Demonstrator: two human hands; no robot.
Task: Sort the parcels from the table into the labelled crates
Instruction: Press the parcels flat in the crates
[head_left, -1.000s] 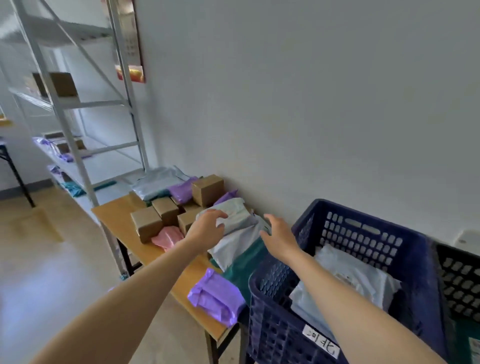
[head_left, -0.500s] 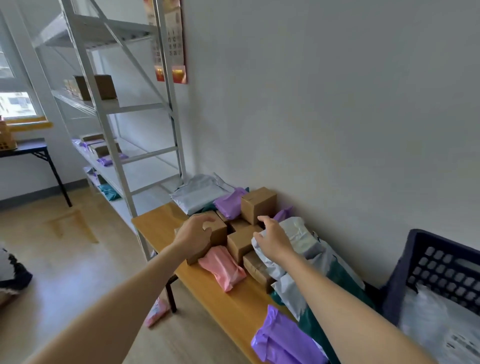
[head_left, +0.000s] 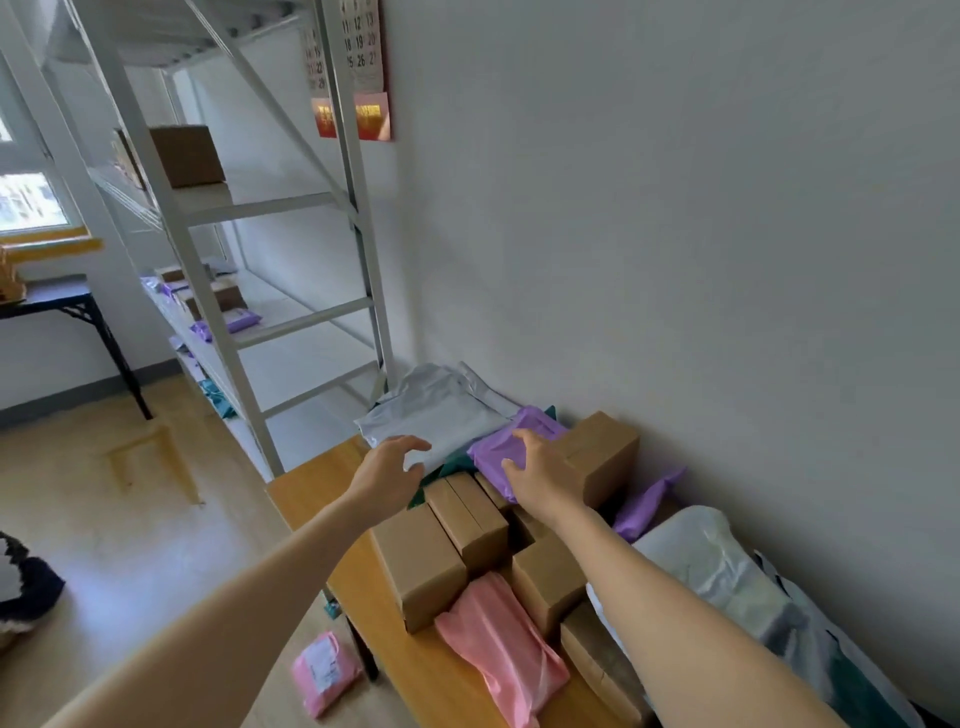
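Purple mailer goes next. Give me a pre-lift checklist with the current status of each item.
1. Right hand on the purple mailer: ok, it rests on it.
2. Fingers closed round the mailer: cannot tell.
3. Left hand free: ok, open, hovering at the edge of the grey mailer.
4. Nothing stacked on the purple mailer: ok.
5. Its label readable: cannot tell, none shows.
6. Labelled crates in view: not ok, none in frame.
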